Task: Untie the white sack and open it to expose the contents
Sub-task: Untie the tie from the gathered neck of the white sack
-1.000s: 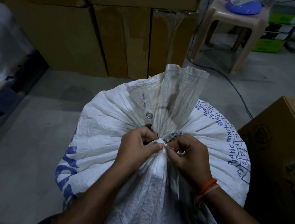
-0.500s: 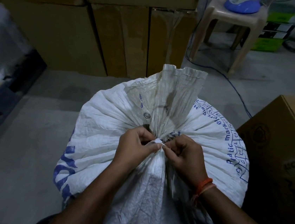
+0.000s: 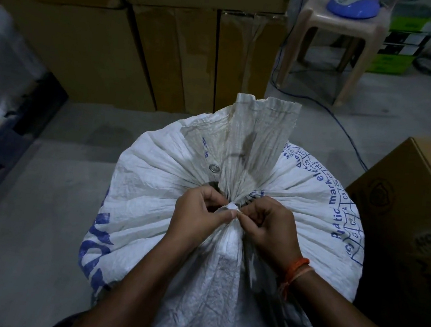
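Your left hand (image 3: 197,215) and right hand (image 3: 269,223) pinch the knot (image 3: 232,207) on the white sack (image 3: 152,191); it looks tied, so next pull it loose.

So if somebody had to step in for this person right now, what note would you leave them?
Left hand: grip pinching the knot at the gathered neck of the white sack.
Right hand: pinching the same knot from the other side.
Sack: upright on the floor, in front of stacked cardboard boxes, another cardboard box at its right.
Done: both hands are on the knot.
Left: the neck is bunched tight and tied; loosen the knot, spread the mouth, show the contents, which are not visible yet.
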